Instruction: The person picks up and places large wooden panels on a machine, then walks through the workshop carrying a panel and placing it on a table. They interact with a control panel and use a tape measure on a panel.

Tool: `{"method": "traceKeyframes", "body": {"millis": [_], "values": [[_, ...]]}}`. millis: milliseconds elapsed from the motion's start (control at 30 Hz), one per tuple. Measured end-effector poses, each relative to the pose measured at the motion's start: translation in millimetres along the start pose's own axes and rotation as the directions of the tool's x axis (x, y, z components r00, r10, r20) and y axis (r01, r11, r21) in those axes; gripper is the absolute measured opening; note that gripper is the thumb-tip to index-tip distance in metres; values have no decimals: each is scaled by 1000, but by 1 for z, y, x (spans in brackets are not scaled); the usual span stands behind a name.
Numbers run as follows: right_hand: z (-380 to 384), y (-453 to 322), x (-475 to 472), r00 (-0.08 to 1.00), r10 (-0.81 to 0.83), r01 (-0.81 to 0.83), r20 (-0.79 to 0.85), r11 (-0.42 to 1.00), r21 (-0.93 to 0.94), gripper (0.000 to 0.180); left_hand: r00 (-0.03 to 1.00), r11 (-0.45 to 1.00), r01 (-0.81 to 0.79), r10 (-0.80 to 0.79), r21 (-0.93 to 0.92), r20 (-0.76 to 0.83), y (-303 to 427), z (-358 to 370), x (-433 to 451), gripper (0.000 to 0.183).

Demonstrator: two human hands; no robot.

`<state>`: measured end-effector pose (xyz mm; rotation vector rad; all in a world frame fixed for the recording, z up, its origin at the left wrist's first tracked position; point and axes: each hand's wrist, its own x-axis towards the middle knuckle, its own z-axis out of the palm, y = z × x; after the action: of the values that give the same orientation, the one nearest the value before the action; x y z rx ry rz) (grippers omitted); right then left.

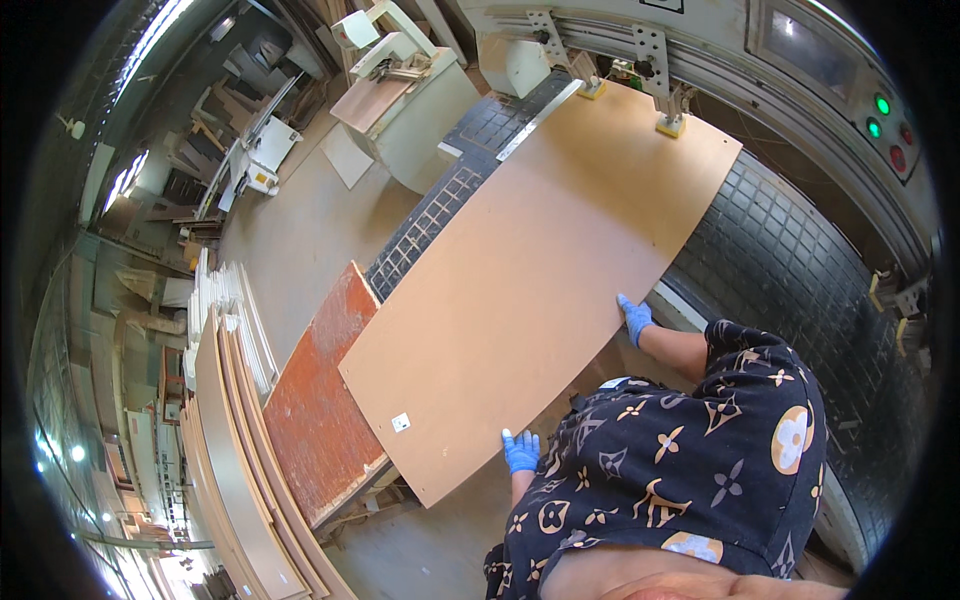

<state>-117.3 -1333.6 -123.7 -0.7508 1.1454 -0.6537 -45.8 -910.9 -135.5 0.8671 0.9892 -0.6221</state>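
Note:
A large light-brown board [517, 277], probably a wood-based panel, lies flat across a black gridded machine table. It bears a small white label near its near-left corner. My left hand [521, 451], in a blue glove, touches the board's near edge with its fingers apart. Farther along the same edge my right hand [637, 321], also blue-gloved, is against the board; part of its fingers is hidden, so its grip is unclear. Two yellow-edged pads [670, 125] on machine brackets sit over the board's far end.
A worn reddish-brown board [322, 405] supports the left side. Several long panels [240, 465] stand beside it, with white strips [225, 322] behind. Black gridded table [780, 262] extends right. A control panel [840, 82] with lit green buttons is at upper right; a pale machine cabinet [409, 124] stands beyond.

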Motion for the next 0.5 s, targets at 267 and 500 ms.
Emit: {"method": "traceKeyframes", "body": {"millis": [267,500], "values": [[4,-20,-4,999,32,-32,-4,998,-55,55,998,999,-50,50,16,23,-5,18,-8,43],[9,-44,-7,993,111,-111,32,994,-13,55,999,999,-34,33,-11,-13,-6,34,-21,43]]}}
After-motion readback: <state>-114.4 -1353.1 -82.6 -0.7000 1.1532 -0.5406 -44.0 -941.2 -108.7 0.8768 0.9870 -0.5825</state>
